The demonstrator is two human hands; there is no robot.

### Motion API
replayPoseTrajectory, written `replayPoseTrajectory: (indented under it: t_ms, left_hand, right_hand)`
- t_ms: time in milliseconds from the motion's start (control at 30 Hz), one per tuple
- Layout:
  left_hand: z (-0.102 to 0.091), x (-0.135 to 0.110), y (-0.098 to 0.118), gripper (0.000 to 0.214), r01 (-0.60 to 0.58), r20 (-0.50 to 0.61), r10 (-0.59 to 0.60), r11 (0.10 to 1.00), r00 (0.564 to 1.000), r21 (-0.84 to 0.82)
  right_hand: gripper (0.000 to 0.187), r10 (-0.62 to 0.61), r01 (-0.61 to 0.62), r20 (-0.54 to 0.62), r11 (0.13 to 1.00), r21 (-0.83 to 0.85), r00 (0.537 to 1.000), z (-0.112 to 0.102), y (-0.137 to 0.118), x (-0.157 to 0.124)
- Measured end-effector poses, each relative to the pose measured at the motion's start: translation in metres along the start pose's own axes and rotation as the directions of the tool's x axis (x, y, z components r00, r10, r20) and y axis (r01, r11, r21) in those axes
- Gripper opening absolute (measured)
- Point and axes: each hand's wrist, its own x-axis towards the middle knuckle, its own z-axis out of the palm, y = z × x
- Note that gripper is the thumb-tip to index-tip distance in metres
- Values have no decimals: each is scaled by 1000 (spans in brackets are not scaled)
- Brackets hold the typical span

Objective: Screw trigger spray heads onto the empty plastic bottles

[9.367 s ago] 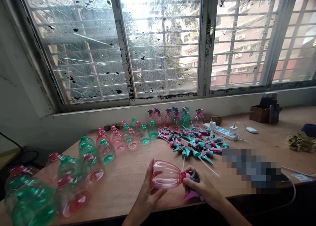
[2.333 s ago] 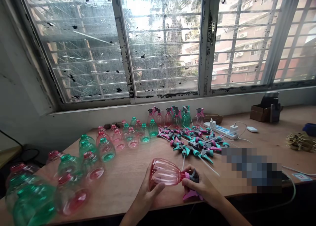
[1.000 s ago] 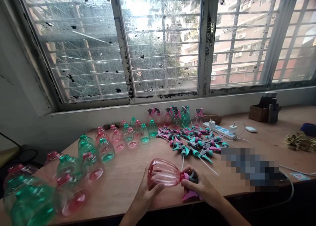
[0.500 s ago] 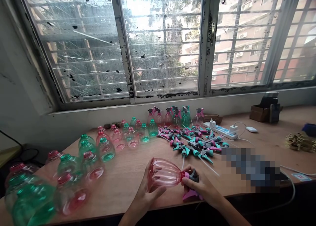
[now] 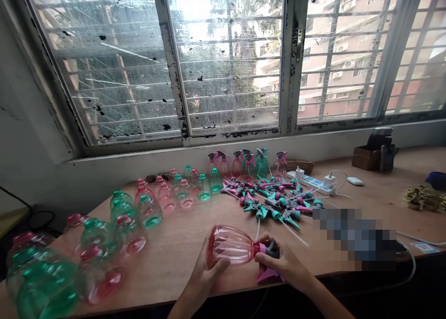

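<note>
Step in hand (my judgement, from the grip): fitting the spray head to the neck of the pink bottle, which I hold sideways, nearer to me than the pile of spray heads. At left, my left hand cups the bottle's base, fingers behind, thumb along the lower near side. At right, my right hand grips the spray head, thumb and fingers closed around it near the neck. Any further turn would call for a steady base on the left and wrist rotation on the right, bottle and head in line.

Appearance, left to right: broad base; clear, ribbed pink body, tapering; narrow neck; pink collar against it; dark head; pink trigger below my right hand.
</note>
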Motion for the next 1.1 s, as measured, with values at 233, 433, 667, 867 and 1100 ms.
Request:
replayPoseTrajectory:
  t_ms: [233, 433, 667, 867, 1100]
  left_hand:
    - [3, -1, 4, 90, 14, 47, -13, 1000, 999, -12]
    - [6, -1, 2, 97, -13, 80, 18, 998, 997, -65]
    - [10, -2, 22, 89, 61, 44, -63, 997, 997, 41]
    - [6, -1, 17, 95, 37, 74, -38, 999, 997, 14]
    - [7, -5, 18, 91, 32, 38, -31, 999, 999, -18]
  right_hand:
    - [39, -6, 6, -46, 1000, -10, 999, 1, -5, 1]
    - [38, -8, 8, -53, 1000, -9, 999, 1, -2, 2]
    - [36, -3, 2, -45, 1000, -25, 999, 2, -4, 1]
    - [36, 2, -2, -43, 1000, 6, 999, 1, -4, 1]
    - [40, 17, -15, -21, 998, 61, 1000, 0, -4, 1]
